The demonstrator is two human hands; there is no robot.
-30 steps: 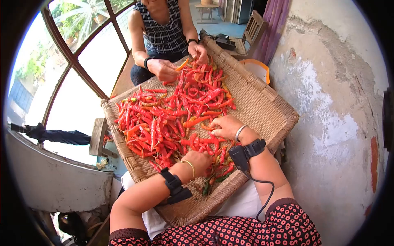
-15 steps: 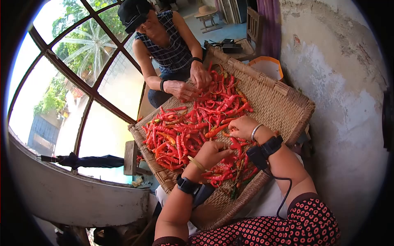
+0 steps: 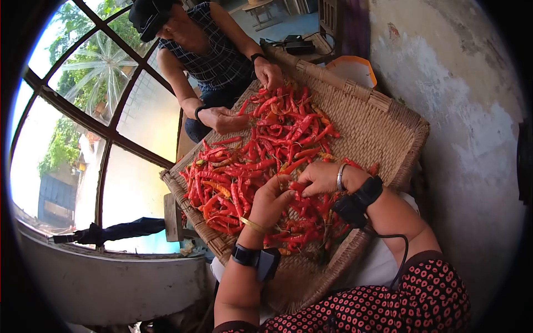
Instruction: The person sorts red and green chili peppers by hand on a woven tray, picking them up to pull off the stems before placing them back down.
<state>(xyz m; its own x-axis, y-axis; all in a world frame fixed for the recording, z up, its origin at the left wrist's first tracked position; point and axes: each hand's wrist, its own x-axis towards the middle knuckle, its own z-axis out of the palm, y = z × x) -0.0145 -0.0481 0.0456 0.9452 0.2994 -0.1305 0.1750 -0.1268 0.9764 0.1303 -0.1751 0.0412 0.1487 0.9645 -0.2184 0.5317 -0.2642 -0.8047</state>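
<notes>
Red chili peppers (image 3: 244, 177), a few of them orange, lie heaped on a woven tray (image 3: 361, 116). Over the near part of the heap, my left hand (image 3: 271, 201) pinches with thumb and forefinger together. Close to its right, my right hand (image 3: 322, 178) has its fingers closed on a red pepper (image 3: 297, 187), which lies between the two hands. What my left fingertips hold, if anything, is too small to make out. Both wrists wear bracelets and dark strapped devices.
Across the tray a person in a cap and checked top (image 3: 222, 69) handles peppers with both hands. A barred window (image 3: 111, 133) and folded umbrella (image 3: 122, 230) are at left, a stained wall (image 3: 449, 111) at right. An orange-rimmed container (image 3: 352, 69) stands behind the tray.
My hands have come together, the left moving up and the right slightly left and down. The other person's hands have moved apart. The view has shifted a little.
</notes>
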